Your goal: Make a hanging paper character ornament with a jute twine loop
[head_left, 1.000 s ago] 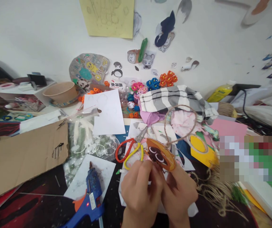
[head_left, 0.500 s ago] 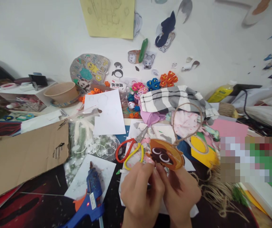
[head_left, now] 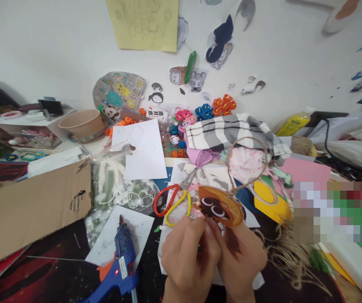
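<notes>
My left hand (head_left: pixel 187 252) and my right hand (head_left: pixel 242 256) meet low in the middle, fingertips pinched together at the lower edge of a brown-orange cartoon-face cutout (head_left: pixel 222 206) with big round eyes. The right hand lies behind and below the cutout, gripping it. The left fingers are closed against its lower left edge; anything small between the fingertips is hidden. A loop of twine (head_left: pixel 230 162) rises from the cutout's top. Just beyond the left hand lie scissors (head_left: pixel 167 202) with one red and one yellow handle. White paper sits beneath both hands.
A blue glue gun (head_left: pixel 126 252) with a lit red light rests on paper at left. Beyond it are a cardboard sheet (head_left: pixel 35 210) and a plastic bag with white string (head_left: pixel 137 195). Loose twine (head_left: pixel 291 261) and a yellow tape ring (head_left: pixel 264 191) lie right. Checked cloth (head_left: pixel 231 132) lies behind.
The cutout and its twine loop have shifted very slightly left. Both hands keep their pinch in nearly the same place; nothing else has visibly moved.
</notes>
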Demonstrator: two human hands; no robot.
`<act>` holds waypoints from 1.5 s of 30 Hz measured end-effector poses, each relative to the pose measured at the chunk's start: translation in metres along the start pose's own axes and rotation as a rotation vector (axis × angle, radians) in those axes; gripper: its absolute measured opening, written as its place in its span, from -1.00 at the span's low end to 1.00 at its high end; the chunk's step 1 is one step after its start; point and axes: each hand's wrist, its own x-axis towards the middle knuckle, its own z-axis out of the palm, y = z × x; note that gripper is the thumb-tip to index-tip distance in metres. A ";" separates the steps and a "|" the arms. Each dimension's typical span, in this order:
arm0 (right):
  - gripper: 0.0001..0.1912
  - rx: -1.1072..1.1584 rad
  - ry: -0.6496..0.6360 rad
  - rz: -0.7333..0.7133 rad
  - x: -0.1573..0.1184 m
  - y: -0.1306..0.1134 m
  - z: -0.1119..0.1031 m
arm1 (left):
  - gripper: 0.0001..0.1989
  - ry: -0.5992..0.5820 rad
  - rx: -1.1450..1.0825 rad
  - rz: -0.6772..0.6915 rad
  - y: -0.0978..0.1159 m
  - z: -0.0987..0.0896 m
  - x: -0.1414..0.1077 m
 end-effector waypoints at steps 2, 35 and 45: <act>-0.78 -0.024 0.009 -0.013 0.000 0.000 0.000 | -0.84 -0.002 -0.005 -0.002 0.000 0.000 0.000; -0.73 0.009 0.003 -0.085 -0.006 0.004 0.001 | -0.86 -0.081 -0.107 -0.149 0.001 -0.003 0.001; -0.75 0.054 0.048 0.004 -0.005 0.004 0.002 | -0.86 -0.032 -0.055 -0.069 0.004 -0.003 0.001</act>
